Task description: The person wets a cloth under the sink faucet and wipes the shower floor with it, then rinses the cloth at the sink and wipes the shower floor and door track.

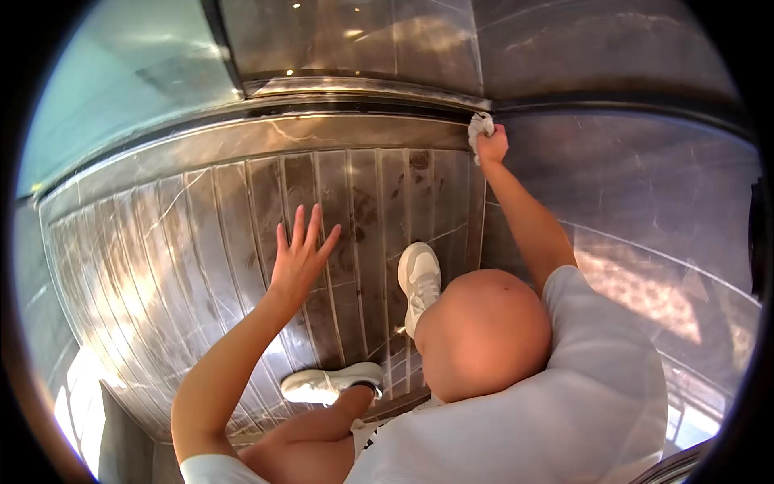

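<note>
My right hand (493, 146) is closed round a crumpled white cloth (480, 127). It presses the cloth at the corner where the dark metal-edged track (387, 107) meets the stone wall on the right. My left hand (303, 254) has its fingers spread, above the grooved dark floor (234, 234); whether it touches the floor I cannot tell. Nothing is in it. Dark wet-looking smudges (418, 160) mark the floor between the hands, near the track.
Glass panels (347, 44) rise behind the track. To the right stands a dark veined stone wall (621, 177). My bent knee (488, 335) is close below the right arm. My white shoes (420, 278) stand on the grooved floor.
</note>
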Action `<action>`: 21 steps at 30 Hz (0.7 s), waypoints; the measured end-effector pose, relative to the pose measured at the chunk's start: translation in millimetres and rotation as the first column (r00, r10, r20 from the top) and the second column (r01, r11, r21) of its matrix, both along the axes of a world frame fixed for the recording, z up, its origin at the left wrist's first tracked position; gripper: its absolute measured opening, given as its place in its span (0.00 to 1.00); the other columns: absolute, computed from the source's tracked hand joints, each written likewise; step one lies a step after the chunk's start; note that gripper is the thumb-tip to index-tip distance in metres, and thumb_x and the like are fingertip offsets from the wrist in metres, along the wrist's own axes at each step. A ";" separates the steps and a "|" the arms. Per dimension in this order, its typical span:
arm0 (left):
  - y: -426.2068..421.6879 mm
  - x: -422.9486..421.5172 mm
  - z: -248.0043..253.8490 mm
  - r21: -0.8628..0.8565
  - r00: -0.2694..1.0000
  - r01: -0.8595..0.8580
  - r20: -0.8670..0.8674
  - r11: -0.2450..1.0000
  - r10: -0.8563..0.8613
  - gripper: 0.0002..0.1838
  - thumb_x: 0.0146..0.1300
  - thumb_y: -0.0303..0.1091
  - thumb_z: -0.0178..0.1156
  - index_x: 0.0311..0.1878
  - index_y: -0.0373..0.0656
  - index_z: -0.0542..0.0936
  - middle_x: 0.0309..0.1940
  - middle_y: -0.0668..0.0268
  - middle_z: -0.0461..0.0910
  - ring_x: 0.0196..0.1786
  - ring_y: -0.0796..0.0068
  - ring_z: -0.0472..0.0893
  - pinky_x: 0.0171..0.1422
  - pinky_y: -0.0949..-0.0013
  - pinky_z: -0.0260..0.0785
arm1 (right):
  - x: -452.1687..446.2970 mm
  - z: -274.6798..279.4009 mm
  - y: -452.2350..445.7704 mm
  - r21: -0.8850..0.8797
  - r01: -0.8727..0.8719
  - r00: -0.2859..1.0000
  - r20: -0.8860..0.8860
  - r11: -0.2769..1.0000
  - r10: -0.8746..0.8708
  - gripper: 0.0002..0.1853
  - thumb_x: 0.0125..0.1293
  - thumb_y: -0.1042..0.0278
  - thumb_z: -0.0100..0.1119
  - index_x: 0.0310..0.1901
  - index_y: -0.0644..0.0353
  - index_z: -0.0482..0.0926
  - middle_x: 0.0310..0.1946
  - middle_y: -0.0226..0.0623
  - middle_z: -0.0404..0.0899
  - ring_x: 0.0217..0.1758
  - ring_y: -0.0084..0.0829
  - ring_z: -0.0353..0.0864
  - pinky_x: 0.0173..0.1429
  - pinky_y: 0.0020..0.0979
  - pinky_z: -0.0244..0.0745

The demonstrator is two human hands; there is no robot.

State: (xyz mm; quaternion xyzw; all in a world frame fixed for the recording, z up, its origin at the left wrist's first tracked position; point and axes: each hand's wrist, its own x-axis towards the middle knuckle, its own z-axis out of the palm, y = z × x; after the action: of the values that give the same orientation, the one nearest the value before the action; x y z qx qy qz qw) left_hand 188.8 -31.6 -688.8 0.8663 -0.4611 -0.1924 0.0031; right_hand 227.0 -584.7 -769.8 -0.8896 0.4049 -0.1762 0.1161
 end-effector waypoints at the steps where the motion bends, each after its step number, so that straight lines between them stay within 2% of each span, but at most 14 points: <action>1: 2.2 -0.9 0.6 0.016 1.000 0.000 -0.004 1.000 0.000 0.60 0.50 0.32 0.78 0.86 0.62 0.55 0.86 0.47 0.43 0.86 0.38 0.48 0.78 0.33 0.61 | -4.4 -10.5 3.1 0.036 0.037 0.999 0.027 0.999 -0.038 0.15 0.60 0.62 0.70 0.44 0.61 0.84 0.39 0.53 0.88 0.47 0.58 0.87 0.54 0.51 0.81; 2: 3.3 -3.9 -6.1 0.008 1.000 0.014 0.006 1.000 -0.014 0.60 0.50 0.32 0.78 0.86 0.62 0.55 0.86 0.47 0.43 0.86 0.38 0.48 0.78 0.33 0.61 | -2.8 -19.1 6.4 0.117 0.041 0.996 0.070 0.992 -0.049 0.16 0.65 0.57 0.67 0.43 0.64 0.86 0.36 0.54 0.87 0.43 0.58 0.87 0.51 0.51 0.81; 3: 6.3 -6.5 -13.7 -0.022 1.000 -0.020 0.001 1.000 0.020 0.59 0.50 0.35 0.79 0.85 0.61 0.57 0.86 0.47 0.44 0.86 0.39 0.48 0.79 0.33 0.61 | -4.5 -21.9 8.4 0.306 -0.031 0.996 0.092 0.952 0.002 0.18 0.70 0.54 0.62 0.44 0.64 0.87 0.41 0.55 0.87 0.47 0.57 0.86 0.55 0.51 0.80; 5: 11.2 -13.9 -19.4 -0.048 0.999 -0.039 -0.013 0.998 0.038 0.58 0.51 0.37 0.80 0.84 0.61 0.58 0.86 0.48 0.44 0.86 0.39 0.48 0.79 0.33 0.60 | -10.8 -55.9 -0.3 0.093 -0.093 0.995 -0.028 0.991 0.096 0.19 0.73 0.54 0.59 0.44 0.64 0.87 0.48 0.56 0.85 0.53 0.57 0.84 0.60 0.51 0.78; 6: 10.5 -13.9 -20.1 -0.040 0.998 -0.048 -0.044 0.998 0.046 0.54 0.55 0.37 0.76 0.84 0.60 0.60 0.86 0.47 0.46 0.86 0.39 0.50 0.80 0.33 0.59 | -18.6 -59.1 -0.7 0.088 -0.186 0.981 -0.043 0.979 0.190 0.20 0.73 0.52 0.60 0.53 0.60 0.88 0.58 0.53 0.81 0.60 0.56 0.81 0.64 0.46 0.76; 9: 11.4 -15.1 -14.3 -0.054 0.989 -0.079 -0.129 0.995 0.071 0.48 0.59 0.36 0.73 0.83 0.58 0.62 0.85 0.46 0.48 0.86 0.39 0.51 0.81 0.34 0.57 | -20.6 -50.9 31.1 -0.055 -0.256 0.966 -0.037 0.965 0.255 0.18 0.72 0.55 0.62 0.53 0.59 0.88 0.57 0.51 0.82 0.59 0.56 0.82 0.64 0.46 0.77; 10: 9.7 -12.5 -13.6 -0.074 0.979 -0.116 -0.178 0.990 0.101 0.47 0.59 0.36 0.73 0.82 0.57 0.63 0.85 0.46 0.49 0.86 0.39 0.51 0.82 0.36 0.56 | -15.8 -51.5 44.3 -0.033 -0.187 0.982 0.000 0.982 0.187 0.16 0.69 0.59 0.64 0.53 0.59 0.88 0.56 0.51 0.82 0.59 0.54 0.82 0.63 0.47 0.77; 12: 4.7 -11.5 -11.8 -0.067 0.978 -0.119 -0.181 0.991 0.105 0.46 0.59 0.36 0.72 0.82 0.57 0.64 0.85 0.47 0.49 0.86 0.40 0.51 0.83 0.38 0.56 | -4.8 -63.6 72.2 -0.109 -0.226 0.974 -0.054 0.968 0.221 0.14 0.65 0.66 0.65 0.50 0.59 0.88 0.56 0.50 0.83 0.59 0.54 0.82 0.63 0.48 0.77; 13: 0.1 -9.4 -10.5 -0.064 0.977 -0.123 -0.182 0.990 0.110 0.46 0.60 0.36 0.72 0.82 0.56 0.64 0.85 0.48 0.50 0.86 0.41 0.51 0.83 0.40 0.56 | 2.8 -65.8 102.7 -0.189 -0.231 0.968 0.049 0.954 0.244 0.13 0.62 0.71 0.64 0.48 0.60 0.87 0.55 0.49 0.83 0.59 0.53 0.81 0.64 0.49 0.77; 15: -9.2 -12.2 -16.5 -0.098 0.984 -0.107 -0.156 0.989 0.091 0.46 0.59 0.36 0.72 0.81 0.56 0.64 0.85 0.48 0.50 0.86 0.42 0.52 0.84 0.41 0.55 | 15.8 -53.8 158.1 -0.048 -0.314 0.943 0.101 0.948 0.318 0.14 0.61 0.73 0.65 0.49 0.58 0.87 0.52 0.45 0.83 0.58 0.51 0.80 0.65 0.47 0.77; 16: -14.4 -13.6 -19.7 -0.131 0.987 -0.109 -0.131 0.985 0.092 0.46 0.59 0.37 0.72 0.81 0.56 0.64 0.84 0.48 0.50 0.85 0.43 0.53 0.84 0.42 0.55 | 19.3 -56.2 179.7 -0.140 -0.335 0.936 0.061 0.932 0.345 0.14 0.60 0.73 0.67 0.49 0.56 0.87 0.54 0.42 0.82 0.58 0.49 0.80 0.64 0.45 0.78; 17: -19.3 -13.8 -20.6 -0.129 0.988 -0.098 -0.130 0.987 0.081 0.46 0.59 0.37 0.72 0.81 0.56 0.64 0.84 0.48 0.50 0.85 0.43 0.53 0.84 0.42 0.55 | 22.3 -56.2 196.6 -0.077 -0.379 0.921 0.062 0.922 0.384 0.15 0.60 0.74 0.67 0.49 0.55 0.87 0.55 0.38 0.81 0.58 0.47 0.79 0.61 0.44 0.79; 19: -31.5 -13.4 -20.9 -0.165 0.987 -0.087 -0.144 0.982 0.063 0.43 0.61 0.37 0.70 0.81 0.54 0.65 0.84 0.49 0.51 0.86 0.45 0.53 0.84 0.43 0.54 | 22.2 -49.1 215.8 -0.041 -0.535 0.827 0.177 0.844 0.533 0.14 0.61 0.77 0.67 0.49 0.53 0.88 0.51 0.34 0.83 0.53 0.47 0.82 0.59 0.45 0.81; 21: -39.1 -14.0 -20.2 -0.173 0.978 -0.091 -0.200 0.981 0.055 0.41 0.63 0.36 0.69 0.80 0.52 0.67 0.84 0.50 0.51 0.86 0.44 0.53 0.85 0.42 0.53 | 21.9 -35.4 198.2 0.008 -0.695 0.707 0.189 0.719 0.681 0.14 0.62 0.80 0.64 0.48 0.54 0.88 0.51 0.35 0.85 0.53 0.47 0.83 0.59 0.44 0.81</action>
State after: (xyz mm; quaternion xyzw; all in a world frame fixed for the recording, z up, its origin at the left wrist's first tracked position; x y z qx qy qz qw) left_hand 174.8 -70.8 -709.0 0.8559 -0.4419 -0.2329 0.1339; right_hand 248.9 -386.5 -805.2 -0.9523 0.0389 -0.1807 0.2429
